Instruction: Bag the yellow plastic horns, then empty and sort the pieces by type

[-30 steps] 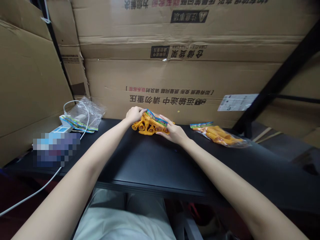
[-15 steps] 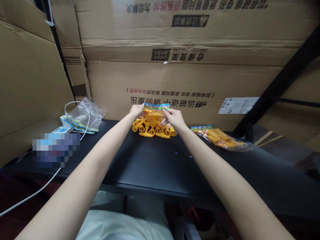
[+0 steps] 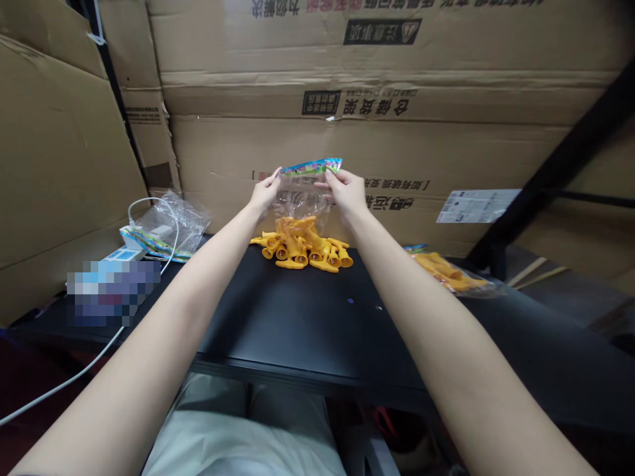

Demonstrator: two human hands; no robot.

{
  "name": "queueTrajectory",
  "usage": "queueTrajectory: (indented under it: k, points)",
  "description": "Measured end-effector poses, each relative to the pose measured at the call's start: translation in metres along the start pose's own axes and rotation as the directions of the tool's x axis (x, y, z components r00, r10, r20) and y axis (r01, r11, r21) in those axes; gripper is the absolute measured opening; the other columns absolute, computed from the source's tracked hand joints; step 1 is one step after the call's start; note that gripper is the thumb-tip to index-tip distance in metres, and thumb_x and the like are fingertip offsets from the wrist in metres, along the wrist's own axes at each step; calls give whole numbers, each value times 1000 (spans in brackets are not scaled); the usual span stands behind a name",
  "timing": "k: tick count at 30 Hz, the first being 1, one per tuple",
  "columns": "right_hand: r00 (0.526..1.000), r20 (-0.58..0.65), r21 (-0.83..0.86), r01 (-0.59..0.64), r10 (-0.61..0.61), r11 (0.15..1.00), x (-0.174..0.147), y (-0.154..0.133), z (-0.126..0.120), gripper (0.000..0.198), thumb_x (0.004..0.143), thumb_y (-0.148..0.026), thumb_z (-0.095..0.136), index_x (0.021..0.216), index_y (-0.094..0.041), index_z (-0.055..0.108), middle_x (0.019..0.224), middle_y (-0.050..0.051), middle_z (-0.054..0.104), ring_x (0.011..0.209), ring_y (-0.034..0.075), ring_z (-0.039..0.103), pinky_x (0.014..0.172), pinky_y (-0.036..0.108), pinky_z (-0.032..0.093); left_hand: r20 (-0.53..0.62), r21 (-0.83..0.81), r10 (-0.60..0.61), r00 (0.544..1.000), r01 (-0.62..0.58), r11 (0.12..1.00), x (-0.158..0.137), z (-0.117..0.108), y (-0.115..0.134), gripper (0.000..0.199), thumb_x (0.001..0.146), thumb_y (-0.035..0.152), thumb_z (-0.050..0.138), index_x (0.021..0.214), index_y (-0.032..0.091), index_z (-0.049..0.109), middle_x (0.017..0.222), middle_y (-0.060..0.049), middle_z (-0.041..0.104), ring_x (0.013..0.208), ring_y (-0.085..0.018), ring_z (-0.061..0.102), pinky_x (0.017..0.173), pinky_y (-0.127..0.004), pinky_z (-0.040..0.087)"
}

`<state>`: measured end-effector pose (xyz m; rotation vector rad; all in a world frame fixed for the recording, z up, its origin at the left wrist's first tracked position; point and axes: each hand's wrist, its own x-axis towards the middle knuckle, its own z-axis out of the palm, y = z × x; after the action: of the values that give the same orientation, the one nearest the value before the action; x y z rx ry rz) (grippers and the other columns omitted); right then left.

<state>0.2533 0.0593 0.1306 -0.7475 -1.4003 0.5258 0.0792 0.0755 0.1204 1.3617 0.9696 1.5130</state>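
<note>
My left hand (image 3: 264,195) pinches the left upper corner of a clear plastic bag (image 3: 311,166) with a colourful printed top strip. At its right upper corner, the thumb and fingers of my right hand (image 3: 350,193) are closed on the same strip. The bag hangs upright between them above the far part of the black table (image 3: 292,324). Orange plastic pieces with flared, hollow ends (image 3: 297,228) show in its lower part. More such pieces (image 3: 325,266) lie heaped on the table around and in front of it; which ones are inside is partly unclear.
To the right, partly behind my forearm, lies another bag of orange pieces (image 3: 449,272). A crumpled clear bag (image 3: 183,215), a white power strip (image 3: 122,256), a cable (image 3: 74,380) and a blurred-out object (image 3: 114,294) are at left. Cardboard (image 3: 223,152) walls the back.
Both hands have risen, lifting the bag's top strip well above the heap. The bag is now stretched upright, with orange pieces low in it.
</note>
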Motion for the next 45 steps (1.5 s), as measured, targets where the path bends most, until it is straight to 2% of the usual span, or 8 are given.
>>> queueTrajectory:
  k: [5, 10, 16, 22, 25, 28, 35, 45]
  points:
    - [984, 14, -40, 179, -179, 983, 4, -11, 2, 35, 81, -51, 58, 93, -20, 68, 101, 5, 68, 103, 21, 62, 84, 39, 52, 35, -69, 114, 993, -112, 991, 7, -15, 19, 45, 87, 32, 47, 132, 33, 51, 121, 1, 62, 121, -22, 52, 98, -43, 41]
    - [970, 17, -30, 243, -242, 970, -26, -28, -4, 44, 90, -51, 36, 99, -25, 71, 114, 1, 65, 115, 22, 56, 88, 41, 47, -90, -100, 207, 974, -216, 971, -8, -37, 19, 44, 95, 35, 27, 121, 21, 60, 108, -1, 65, 109, -18, 59, 86, -33, 45]
    - [999, -12, 119, 48, -47, 992, -84, -21, -1, 47, 86, -54, 40, 84, -19, 72, 92, 7, 71, 97, 21, 65, 82, 38, 51, -153, -156, -16, 988, -8, 988, -59, -54, -3, 32, 83, 49, 56, 86, 18, 64, 68, 0, 64, 67, -9, 63, 61, -19, 47]
    - [981, 34, 200, -193, 190, 961, -113, 18, 12, 30, 73, -47, 62, 70, -18, 69, 73, 6, 70, 78, 19, 67, 77, 33, 53, -77, -164, -273, 959, 258, 952, -98, -53, -39, 24, 77, 29, 68, 67, 16, 51, 49, 5, 52, 39, -4, 45, 39, -16, 32]
    - [928, 39, 274, -367, 371, 889, -118, 31, 11, 20, 71, -37, 67, 79, -20, 67, 86, 4, 69, 78, 16, 67, 71, 29, 54, -198, -27, -265, 944, 265, 964, -108, -57, -57, 29, 82, 30, 62, 61, 17, 46, 37, 9, 39, 29, -3, 32, 34, -17, 22]
    - [814, 46, 347, -556, 579, 755, -119, 37, 7, 19, 73, -30, 68, 88, -23, 60, 97, 3, 65, 75, 14, 67, 66, 29, 56, -233, 83, -163, 959, 186, 979, -115, -59, -65, 30, 83, 35, 60, 62, 18, 47, 34, 11, 32, 28, -4, 29, 33, -17, 18]
    - [651, 144, 321, -743, 746, 587, -124, 36, 12, 18, 83, -33, 62, 75, -19, 52, 65, 0, 58, 54, 11, 58, 50, 26, 55, -174, 153, -56, 983, 83, 985, -122, -53, -62, 41, 92, 44, 41, 58, 21, 39, 32, 9, 31, 28, -7, 29, 33, -20, 19]
    - [798, -28, 408, -540, 601, 736, -126, 40, 18, 28, 73, -39, 71, 68, -21, 49, 59, -4, 56, 47, 9, 54, 39, 20, 45, -205, 212, -19, 979, 63, 975, -115, -60, -72, 32, 89, 37, 47, 63, 21, 39, 36, 10, 35, 28, -7, 30, 35, -18, 20]
